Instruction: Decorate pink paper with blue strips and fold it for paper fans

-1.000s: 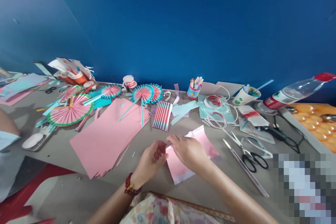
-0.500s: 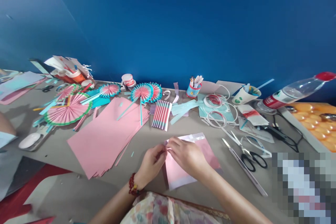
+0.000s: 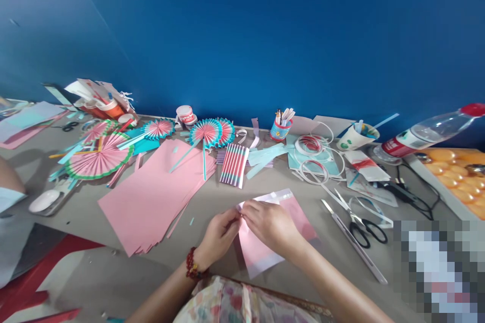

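Lying beneath right hand [image 3: 271, 223], pink sheet [image 3: 259, 251], corner pinched with left hand [image 3: 220, 236]

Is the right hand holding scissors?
No, the right hand is on the pink sheet, and the nearest scissors lie on the table.

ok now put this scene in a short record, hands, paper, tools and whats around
left hand: fingertips at the far left corner of the pink sheet, grip partly hidden
right hand: over the sheet, fingertips at that same corner
tools: knife and scissors, lying right of the sheet
paper stack: pink, left of the hands
pleated paper: striped, beyond the hands
far left: round pleated fan, green-edged
far right: plastic bottle, red cap
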`<state>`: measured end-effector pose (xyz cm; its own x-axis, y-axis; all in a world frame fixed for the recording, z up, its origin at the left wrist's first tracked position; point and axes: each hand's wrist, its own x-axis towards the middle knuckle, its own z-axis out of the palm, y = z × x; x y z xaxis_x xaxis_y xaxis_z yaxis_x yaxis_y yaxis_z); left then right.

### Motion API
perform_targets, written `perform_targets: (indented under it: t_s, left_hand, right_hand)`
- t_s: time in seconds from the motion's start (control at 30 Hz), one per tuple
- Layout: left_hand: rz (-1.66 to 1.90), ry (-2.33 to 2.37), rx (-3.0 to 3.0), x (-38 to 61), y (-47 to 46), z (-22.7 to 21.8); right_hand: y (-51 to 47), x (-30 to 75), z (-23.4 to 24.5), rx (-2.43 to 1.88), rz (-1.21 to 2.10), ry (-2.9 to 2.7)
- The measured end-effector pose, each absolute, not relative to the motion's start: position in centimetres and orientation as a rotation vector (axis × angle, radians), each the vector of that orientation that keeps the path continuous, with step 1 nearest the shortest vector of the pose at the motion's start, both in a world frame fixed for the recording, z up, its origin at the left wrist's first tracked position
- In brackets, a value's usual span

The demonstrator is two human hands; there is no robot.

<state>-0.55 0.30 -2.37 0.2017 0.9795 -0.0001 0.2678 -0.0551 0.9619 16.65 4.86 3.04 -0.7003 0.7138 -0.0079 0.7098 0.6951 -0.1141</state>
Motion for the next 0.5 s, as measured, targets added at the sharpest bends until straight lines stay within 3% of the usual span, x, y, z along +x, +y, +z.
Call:
perform_targets:
  t_s: [0.5]
  left_hand:
    - [0.928,1.208,1.511,-0.61,0.2,-2.49]
  right_hand:
    - [5.13,16.61,3.66,-1.185,0.26,-2.905]
